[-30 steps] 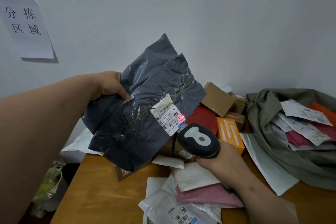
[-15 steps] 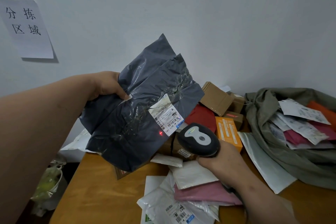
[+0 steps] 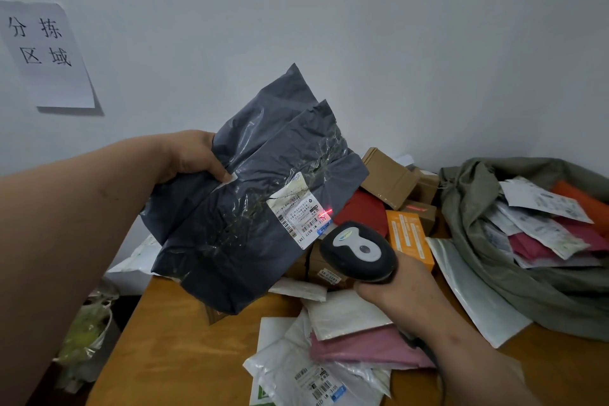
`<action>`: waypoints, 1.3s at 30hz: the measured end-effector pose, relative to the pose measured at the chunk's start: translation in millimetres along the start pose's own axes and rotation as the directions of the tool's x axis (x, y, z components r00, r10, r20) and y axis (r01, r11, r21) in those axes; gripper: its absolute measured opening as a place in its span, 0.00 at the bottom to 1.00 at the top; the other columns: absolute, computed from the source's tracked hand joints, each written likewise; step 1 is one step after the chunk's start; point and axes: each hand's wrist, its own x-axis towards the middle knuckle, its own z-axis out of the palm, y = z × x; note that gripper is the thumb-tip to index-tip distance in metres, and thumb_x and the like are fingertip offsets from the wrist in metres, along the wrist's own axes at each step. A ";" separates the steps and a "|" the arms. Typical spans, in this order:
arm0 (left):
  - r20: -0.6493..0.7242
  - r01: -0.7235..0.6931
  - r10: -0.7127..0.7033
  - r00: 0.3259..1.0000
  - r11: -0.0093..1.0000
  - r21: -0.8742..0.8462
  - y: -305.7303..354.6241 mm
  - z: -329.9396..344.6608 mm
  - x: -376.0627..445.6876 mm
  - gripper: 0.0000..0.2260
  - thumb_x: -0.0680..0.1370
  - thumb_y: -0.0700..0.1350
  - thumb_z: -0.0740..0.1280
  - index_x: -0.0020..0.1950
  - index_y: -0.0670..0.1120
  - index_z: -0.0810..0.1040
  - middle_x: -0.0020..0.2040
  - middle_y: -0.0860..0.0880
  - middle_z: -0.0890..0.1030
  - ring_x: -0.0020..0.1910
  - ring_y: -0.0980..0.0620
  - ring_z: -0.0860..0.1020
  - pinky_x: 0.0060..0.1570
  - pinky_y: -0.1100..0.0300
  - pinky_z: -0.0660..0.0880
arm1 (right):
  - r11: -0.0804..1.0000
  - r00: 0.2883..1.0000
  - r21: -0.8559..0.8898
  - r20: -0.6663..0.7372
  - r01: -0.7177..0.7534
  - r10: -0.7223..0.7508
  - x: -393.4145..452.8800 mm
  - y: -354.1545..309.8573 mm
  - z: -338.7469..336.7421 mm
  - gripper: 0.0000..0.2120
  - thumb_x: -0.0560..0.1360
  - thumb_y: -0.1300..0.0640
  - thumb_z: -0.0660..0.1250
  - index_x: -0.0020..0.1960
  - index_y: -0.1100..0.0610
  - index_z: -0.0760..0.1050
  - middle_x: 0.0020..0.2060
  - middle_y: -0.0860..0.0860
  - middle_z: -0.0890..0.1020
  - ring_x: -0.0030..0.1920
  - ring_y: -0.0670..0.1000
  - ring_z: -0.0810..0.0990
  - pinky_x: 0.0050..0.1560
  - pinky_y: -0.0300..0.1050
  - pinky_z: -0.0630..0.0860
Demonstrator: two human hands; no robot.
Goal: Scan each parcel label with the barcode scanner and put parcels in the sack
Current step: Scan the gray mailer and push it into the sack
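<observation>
**Mid-scan, pile half cleared**

My left hand (image 3: 191, 155) pinches the grey parcel (image 3: 250, 201), slick crinkled plastic, aloft by its upper left edge. Its paper label (image 3: 301, 209) carries a red dot. Just right of it, my right hand (image 3: 395, 287) wraps the scanner (image 3: 359, 252), smooth black. Below: soft mailers and cartons unscanned, I judge. Far right, the coarse olive sack (image 3: 468, 208) holds several.

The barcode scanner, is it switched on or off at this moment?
On. The barcode scanner in the right hand throws a red light spot onto the white label of the grey parcel.
</observation>
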 end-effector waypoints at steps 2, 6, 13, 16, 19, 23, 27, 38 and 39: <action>0.003 0.001 -0.001 1.000 1.000 0.001 0.4 0.8 0.6 0.18 0.68 0.31 0.76 0.55 0.42 0.81 0.48 0.39 0.85 0.49 0.37 0.83 0.57 0.38 0.78 | 1.000 1.000 -0.001 -0.001 -0.001 0.001 -0.9 1.6 -1.7 0.17 0.69 0.65 0.73 0.36 0.47 0.69 0.23 0.35 0.75 0.25 0.35 0.72 0.27 0.30 0.65; 0.017 0.000 0.001 1.000 1.000 -0.008 2.3 4.3 1.3 0.19 0.67 0.32 0.77 0.55 0.43 0.81 0.49 0.40 0.86 0.50 0.37 0.83 0.57 0.38 0.78 | 1.000 1.000 -0.003 -0.007 -0.001 0.001 -0.9 5.1 -4.2 0.17 0.69 0.65 0.72 0.35 0.48 0.69 0.22 0.36 0.75 0.25 0.36 0.72 0.27 0.30 0.65; 0.043 0.017 -0.014 0.999 0.997 -0.071 3.6 18.2 6.3 0.19 0.65 0.32 0.78 0.54 0.41 0.82 0.48 0.39 0.86 0.49 0.36 0.83 0.58 0.38 0.77 | 0.996 0.998 0.072 0.007 -0.059 0.059 -0.6 13.8 -10.3 0.15 0.69 0.65 0.73 0.32 0.52 0.71 0.21 0.42 0.73 0.24 0.40 0.69 0.28 0.33 0.64; 0.026 0.007 -0.002 1.000 0.983 -0.182 4.4 36.8 12.4 0.18 0.65 0.31 0.77 0.54 0.40 0.82 0.47 0.37 0.85 0.49 0.35 0.83 0.58 0.38 0.77 | 0.979 0.990 0.150 -0.018 -0.139 0.143 -1.8 20.1 -17.0 0.07 0.69 0.62 0.73 0.35 0.58 0.77 0.25 0.45 0.74 0.29 0.44 0.71 0.33 0.40 0.67; -0.009 0.015 -0.019 1.000 0.940 -0.340 9.3 65.0 20.3 0.16 0.69 0.30 0.74 0.56 0.38 0.81 0.47 0.36 0.85 0.48 0.35 0.83 0.55 0.41 0.78 | 0.944 0.969 0.246 -0.063 -0.219 0.241 -4.9 29.5 -29.7 0.06 0.68 0.60 0.73 0.43 0.60 0.81 0.31 0.51 0.77 0.35 0.48 0.74 0.38 0.47 0.71; -0.017 0.036 -0.051 0.999 0.871 -0.490 19.3 104.9 33.1 0.16 0.70 0.33 0.74 0.58 0.38 0.80 0.43 0.39 0.86 0.45 0.38 0.83 0.49 0.45 0.79 | 0.890 0.943 0.370 -0.092 -0.267 0.321 -13.1 45.2 -45.7 0.05 0.68 0.59 0.73 0.44 0.56 0.81 0.32 0.49 0.78 0.38 0.49 0.75 0.42 0.49 0.74; 0.038 0.088 -0.081 0.996 0.803 -0.590 30.0 138.5 47.3 0.17 0.71 0.37 0.74 0.60 0.41 0.80 0.48 0.38 0.85 0.47 0.38 0.82 0.44 0.47 0.78 | 0.808 0.889 0.519 -0.178 -0.279 0.421 -17.9 58.4 -58.6 0.04 0.70 0.61 0.73 0.44 0.57 0.80 0.33 0.51 0.80 0.39 0.51 0.77 0.40 0.48 0.75; 0.321 0.241 -0.048 0.946 0.767 -0.594 90.4 222.1 78.2 0.10 0.75 0.42 0.72 0.55 0.40 0.81 0.38 0.41 0.85 0.43 0.41 0.80 0.39 0.50 0.75 | 0.604 0.745 0.774 -0.287 -0.190 0.602 -29.9 94.2 -88.4 0.06 0.72 0.61 0.74 0.49 0.55 0.81 0.47 0.56 0.85 0.52 0.59 0.83 0.61 0.66 0.76; 0.351 0.254 -0.038 0.936 0.765 -0.592 97.5 230.6 79.9 0.14 0.74 0.42 0.73 0.58 0.39 0.81 0.44 0.39 0.86 0.46 0.40 0.82 0.42 0.48 0.77 | 0.587 0.729 0.789 -0.293 -0.181 0.618 -31.3 100.1 -93.2 0.08 0.72 0.61 0.74 0.51 0.56 0.81 0.49 0.57 0.85 0.53 0.59 0.83 0.62 0.66 0.76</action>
